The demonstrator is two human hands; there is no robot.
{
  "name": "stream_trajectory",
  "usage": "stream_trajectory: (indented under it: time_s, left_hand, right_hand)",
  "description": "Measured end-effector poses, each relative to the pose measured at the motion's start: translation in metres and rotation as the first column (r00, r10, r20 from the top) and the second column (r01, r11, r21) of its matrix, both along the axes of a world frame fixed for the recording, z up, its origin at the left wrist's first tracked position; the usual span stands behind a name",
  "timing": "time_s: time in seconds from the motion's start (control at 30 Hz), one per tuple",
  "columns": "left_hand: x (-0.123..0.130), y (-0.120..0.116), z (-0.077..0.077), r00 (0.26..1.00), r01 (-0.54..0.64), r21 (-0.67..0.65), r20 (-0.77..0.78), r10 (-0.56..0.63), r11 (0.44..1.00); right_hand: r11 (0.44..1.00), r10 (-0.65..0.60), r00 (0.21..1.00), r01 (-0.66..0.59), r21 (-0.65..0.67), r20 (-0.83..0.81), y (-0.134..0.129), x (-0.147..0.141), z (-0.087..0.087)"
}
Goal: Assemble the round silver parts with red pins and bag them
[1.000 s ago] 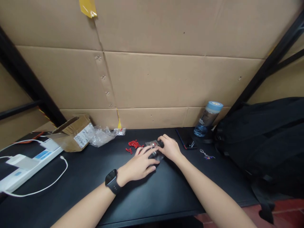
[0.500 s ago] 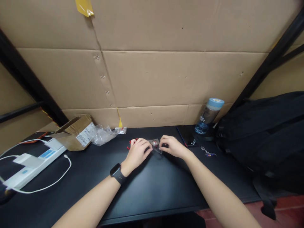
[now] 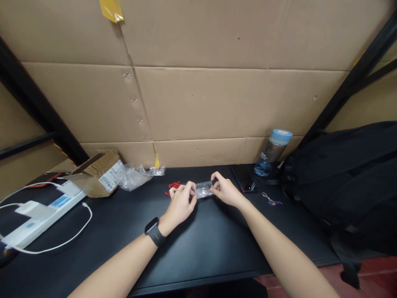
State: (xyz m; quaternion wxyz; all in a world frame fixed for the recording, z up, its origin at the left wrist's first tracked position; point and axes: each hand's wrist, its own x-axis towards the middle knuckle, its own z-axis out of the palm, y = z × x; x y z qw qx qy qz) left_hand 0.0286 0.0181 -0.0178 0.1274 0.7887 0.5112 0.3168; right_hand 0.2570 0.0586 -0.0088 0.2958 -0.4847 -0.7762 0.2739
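Observation:
A small clear plastic bag [image 3: 204, 190] lies stretched between my two hands, low over the black tabletop. My left hand [image 3: 182, 201], with a dark watch on its wrist, pinches the bag's left end between thumb and fingers. The right end is gripped by my right hand [image 3: 226, 191], its thumb and forefinger closed on the edge. Glare on the plastic hides whether anything sits inside. Red cord [image 3: 174, 186] lies in a tangle just behind my left hand, partly covered by its fingers.
An opened cardboard box [image 3: 98, 173], crumpled clear plastic [image 3: 133, 177] and a white power strip [image 3: 46, 217] with cables occupy the left. To the right are a phone [image 3: 245, 179], a blue-lidded bottle [image 3: 272, 153], a small keychain [image 3: 272, 199] and a black backpack [image 3: 344, 178]. Cardboard [image 3: 198, 103] walls the back.
The bag now lies flatter and wider between my hands, and the reddish round thing seen at it earlier no longer shows. More of the red cord is uncovered as my left hand shifted slightly down.

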Motion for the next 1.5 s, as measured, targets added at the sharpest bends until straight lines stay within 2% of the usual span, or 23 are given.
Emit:
stream_trajectory:
  time_s: [0.1, 0.2, 0.33, 0.5, 0.73, 0.97, 1.1, 1.2, 1.33, 1.5]
  left_hand:
    - [0.003, 0.000, -0.002, 0.994, 0.040, 0.063, -0.107, -0.033, 0.997]
    - [0.004, 0.001, -0.003, 0.977, 0.060, 0.103, -0.209, -0.037, 0.993]
    - [0.004, 0.001, -0.005, 0.955, 0.072, 0.128, -0.296, -0.031, 0.989]
    - [0.002, 0.001, -0.009, 0.950, 0.101, 0.158, -0.310, -0.047, 0.982]
    - [0.002, 0.002, -0.009, 0.974, 0.093, 0.110, -0.216, -0.067, 0.990]
    - [0.002, 0.005, 0.001, 1.000, -0.006, 0.048, -0.018, 0.007, 0.999]
    - [-0.018, 0.019, 0.013, 0.996, -0.093, 0.015, 0.004, 0.093, 0.996]
    - [-0.046, 0.036, 0.019, 0.970, -0.243, 0.055, -0.014, 0.244, 0.968]
    - [-0.076, 0.060, 0.012, 0.888, -0.455, 0.100, -0.019, 0.459, 0.885]
    - [-0.080, 0.073, -0.006, 0.868, -0.454, 0.104, -0.169, 0.466, 0.885]
  right_hand:
    - [0.995, -0.008, 0.981, -0.012, 0.102, 0.193, -0.002, -0.003, 0.000]
    - [0.984, -0.014, 0.948, -0.043, 0.172, 0.316, -0.002, -0.004, 0.001]
    - [0.962, 0.024, 0.917, -0.130, 0.241, 0.399, -0.005, -0.004, 0.004]
    - [0.955, 0.057, 0.901, -0.175, 0.239, 0.431, -0.008, -0.005, 0.003]
    - [0.962, 0.065, 0.940, -0.148, 0.229, 0.334, -0.005, -0.006, 0.008]
    - [0.989, 0.050, 0.999, -0.051, 0.136, 0.014, -0.011, -0.010, 0.017]
    - [0.991, 0.027, 0.997, -0.017, 0.135, -0.070, -0.011, -0.009, 0.018]
    - [0.987, 0.023, 0.996, -0.009, 0.162, -0.085, -0.010, -0.008, 0.018]
    - [0.984, 0.036, 0.996, -0.020, 0.179, -0.086, -0.010, -0.007, 0.016]
    - [0.979, 0.030, 0.997, -0.016, 0.205, -0.065, -0.012, -0.008, 0.014]
